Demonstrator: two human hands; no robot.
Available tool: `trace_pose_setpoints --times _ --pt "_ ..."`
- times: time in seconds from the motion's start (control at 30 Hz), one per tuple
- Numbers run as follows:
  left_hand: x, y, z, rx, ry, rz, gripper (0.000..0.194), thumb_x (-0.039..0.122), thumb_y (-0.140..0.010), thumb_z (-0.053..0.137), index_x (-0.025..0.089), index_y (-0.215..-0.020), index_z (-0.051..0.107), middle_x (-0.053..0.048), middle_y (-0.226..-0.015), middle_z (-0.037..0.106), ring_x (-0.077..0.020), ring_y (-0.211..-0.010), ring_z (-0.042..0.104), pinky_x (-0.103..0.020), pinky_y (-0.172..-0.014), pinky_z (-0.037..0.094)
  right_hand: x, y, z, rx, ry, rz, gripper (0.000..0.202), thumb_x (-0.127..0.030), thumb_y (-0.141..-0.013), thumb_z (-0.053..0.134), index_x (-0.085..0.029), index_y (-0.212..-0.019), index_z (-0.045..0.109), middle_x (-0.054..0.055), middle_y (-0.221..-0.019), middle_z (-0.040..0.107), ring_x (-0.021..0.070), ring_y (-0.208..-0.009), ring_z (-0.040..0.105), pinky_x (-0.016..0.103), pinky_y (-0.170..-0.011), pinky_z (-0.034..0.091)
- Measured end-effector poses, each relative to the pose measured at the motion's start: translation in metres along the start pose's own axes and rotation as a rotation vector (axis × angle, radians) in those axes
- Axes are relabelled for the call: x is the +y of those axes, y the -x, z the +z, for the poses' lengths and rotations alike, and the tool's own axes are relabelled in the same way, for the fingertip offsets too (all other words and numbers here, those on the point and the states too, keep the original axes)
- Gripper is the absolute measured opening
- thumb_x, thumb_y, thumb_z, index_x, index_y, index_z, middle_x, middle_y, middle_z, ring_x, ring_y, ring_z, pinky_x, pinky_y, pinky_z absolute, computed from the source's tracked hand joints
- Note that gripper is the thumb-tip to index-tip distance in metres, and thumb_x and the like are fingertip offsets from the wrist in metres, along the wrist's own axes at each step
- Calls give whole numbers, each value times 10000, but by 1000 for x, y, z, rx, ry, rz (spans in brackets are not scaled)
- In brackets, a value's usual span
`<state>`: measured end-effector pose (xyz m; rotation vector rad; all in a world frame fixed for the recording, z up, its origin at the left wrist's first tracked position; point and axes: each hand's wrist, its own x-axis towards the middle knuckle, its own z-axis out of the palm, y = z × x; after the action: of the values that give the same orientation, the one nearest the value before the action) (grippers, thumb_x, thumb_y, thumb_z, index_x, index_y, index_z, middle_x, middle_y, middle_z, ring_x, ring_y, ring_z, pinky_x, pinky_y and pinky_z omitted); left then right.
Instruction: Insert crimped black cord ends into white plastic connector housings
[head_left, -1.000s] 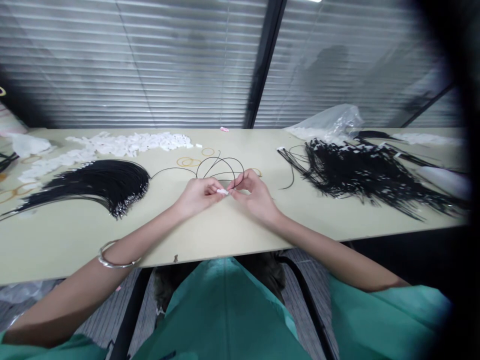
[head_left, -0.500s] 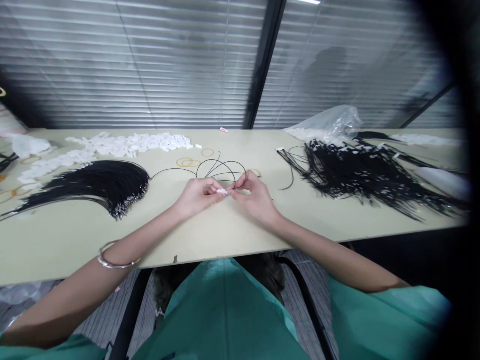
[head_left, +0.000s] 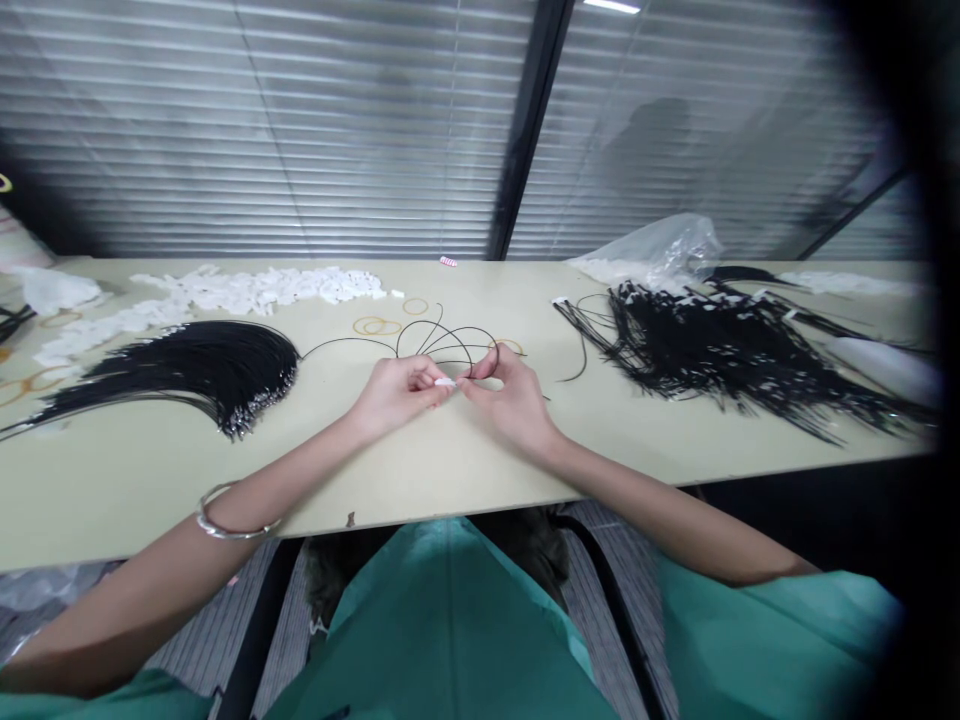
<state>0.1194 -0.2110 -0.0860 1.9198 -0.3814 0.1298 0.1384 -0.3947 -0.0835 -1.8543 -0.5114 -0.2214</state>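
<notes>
My left hand (head_left: 403, 392) pinches a small white plastic piece (head_left: 445, 382) between thumb and fingertips, just above the table. Facing it, my right hand (head_left: 511, 390) is closed in a pinch on a thin black wire (head_left: 496, 352), its fingertips at the white piece's right end. Several thin black wires (head_left: 442, 329) loop up and fan out behind both hands. The exact join between wire and white piece is hidden by my fingers. To the left lies a thick bundle of black wires (head_left: 202, 362) with shiny metal tips.
Behind the bundle spreads a heap of white plastic pieces (head_left: 255, 288). Yellow rubber bands (head_left: 377, 326) lie near the middle. On the right rests a tangled pile of black wires with white ends (head_left: 697, 345), beside a clear plastic bag (head_left: 660, 245). The table (head_left: 450, 470) ends close before me.
Both hands stay almost in place, still holding the white piece and wire. The wire loops shift slightly right, and wire ends now show beyond my right hand.
</notes>
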Motion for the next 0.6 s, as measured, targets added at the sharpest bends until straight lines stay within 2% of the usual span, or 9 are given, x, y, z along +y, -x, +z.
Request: trace_pose_setpoints --times 0.2,0.33,0.47,0.6 --pt "1 1 1 26 -21 0 188 329 -774 640 144 -805 621 -44 -733 652 -117 -656 612 -214 -581 490 4 -3 0 -9 -31 19 232 -316 -728 637 -194 -729 439 -5 -733 553 139 -772 595 287 -757 462" --pt "3 1 0 18 -9 32 193 323 -772 647 138 -819 617 -39 -732 642 -116 -676 608 -208 -595 483 6 -6 -2 -80 -104 48 267 -324 -710 667 -191 -720 436 -5 -733 582 147 -796 616 284 -761 461" --pt "7 -1 -2 11 30 66 226 346 -790 633 141 -884 624 -56 -835 646 -136 -793 616 -236 -703 497 3 -7 -2 -144 -195 42 283 -335 -727 654 -192 -737 411 17 -822 635 147 -853 609 299 -814 458" --pt "10 -3 -5 52 -23 149 214 342 -799 622 154 -894 662 -77 -949 612 -156 -902 593 -260 -793 502 0 -7 0 -117 -151 -50 221 -266 -757 604 -190 -732 398 9 -873 619 128 -880 581 310 -884 428"
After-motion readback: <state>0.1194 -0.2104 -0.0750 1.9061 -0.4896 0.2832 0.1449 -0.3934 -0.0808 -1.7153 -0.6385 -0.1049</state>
